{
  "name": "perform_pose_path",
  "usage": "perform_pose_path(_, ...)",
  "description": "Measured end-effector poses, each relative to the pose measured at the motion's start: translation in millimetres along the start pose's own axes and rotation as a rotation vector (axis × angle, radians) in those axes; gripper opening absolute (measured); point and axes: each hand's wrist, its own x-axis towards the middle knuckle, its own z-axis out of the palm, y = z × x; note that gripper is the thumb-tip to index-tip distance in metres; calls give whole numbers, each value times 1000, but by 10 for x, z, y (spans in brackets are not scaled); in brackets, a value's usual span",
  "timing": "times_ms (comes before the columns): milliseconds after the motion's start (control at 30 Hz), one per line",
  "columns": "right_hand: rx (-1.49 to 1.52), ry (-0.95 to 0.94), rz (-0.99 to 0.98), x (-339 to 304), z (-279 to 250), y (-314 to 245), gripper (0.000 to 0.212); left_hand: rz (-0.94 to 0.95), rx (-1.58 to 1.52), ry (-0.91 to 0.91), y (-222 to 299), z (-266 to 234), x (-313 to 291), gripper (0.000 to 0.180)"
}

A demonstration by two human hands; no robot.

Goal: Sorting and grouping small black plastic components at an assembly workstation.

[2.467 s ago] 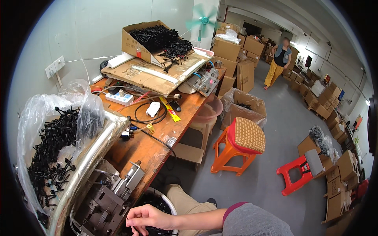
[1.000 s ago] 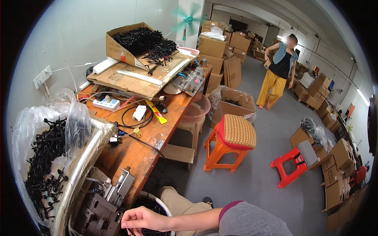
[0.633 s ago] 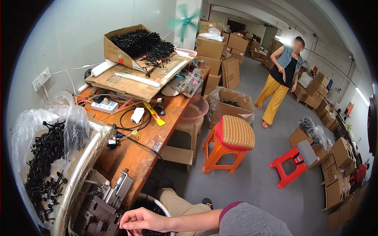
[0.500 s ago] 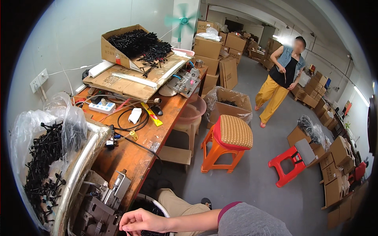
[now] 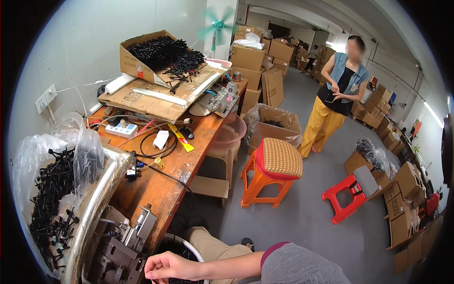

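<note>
My right hand (image 5: 171, 266) reaches in at the lower edge, bare forearm coming from a grey sleeve. Its fingers are bent and drawn together at the tips; a sliver of something thin and dark shows under them, cut off by the picture's edge. Just left of the fingers stands a metal fixture (image 5: 120, 253) with a clamp-like block, at the bench's near end. Under the wrist is a white-rimmed tub (image 5: 196, 251) with black parts in it. My left hand is out of view.
A plastic-lined tray (image 5: 78, 241) of black parts lies left on the wooden bench (image 5: 189, 163). Farther back, an open carton (image 5: 137, 66) overflows with similar parts. An orange stool (image 5: 272, 170), a red stool (image 5: 340, 196) and a person in yellow trousers (image 5: 319, 120) occupy the floor.
The person in yellow trousers has come nearer, hands now together at a dark, phone-like object. Another person shows far back. My right hand has hardly moved.
</note>
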Motion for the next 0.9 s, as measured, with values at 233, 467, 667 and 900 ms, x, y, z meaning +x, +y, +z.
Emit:
perform_pose_path(233,11,-14,29,1,67,-58,19,17,0,10,-35,-20,-44,43)
perform_pose_path(467,-42,-29,17,10,46,11,18,-4,-66,44,-46,21,-80,40)
perform_pose_path(667,-30,-30,41,17,60,14,17,-30,-54,42,-9,5,-111,40)
perform_pose_path(900,-35,-22,40,7,24,46,18,13,6,53,-8,20,-82,45)
